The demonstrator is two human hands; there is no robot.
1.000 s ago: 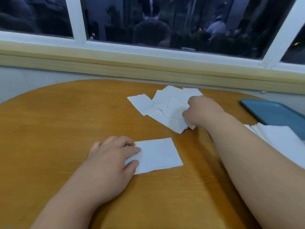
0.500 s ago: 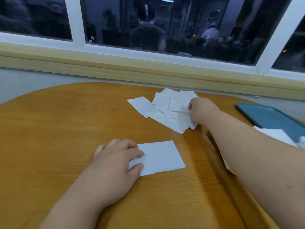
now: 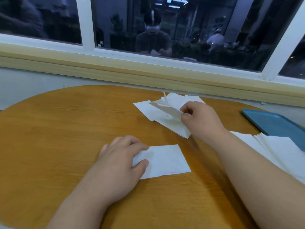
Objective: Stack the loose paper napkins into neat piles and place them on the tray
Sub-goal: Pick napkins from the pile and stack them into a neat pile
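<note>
R hand point(image 3: 200, 120) pinches flimsy white paper napkin point(image 3: 166, 108) off 1 o'clock heap; L hand point(image 3: 122, 157) flat, pinning folded napkin point(image 3: 166, 160). Grip edges lightly, tears easy.

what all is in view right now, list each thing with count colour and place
flat napkin: one, white, near centre of the table, its left end under the left hand
loose napkin heap: several overlapping, exact count unclear, white, far centre of the table
lifted napkin: one, white, raised off the heap, pinched by the right hand
napkin pile: several layers, white, right side, partly on the tray's near end
tray: one, blue, right edge of the table
table: one, round, orange-brown wood
window: white frame, dark glass, behind the table
left hand: one, pressing the flat napkin
right hand: one, over the heap
</note>
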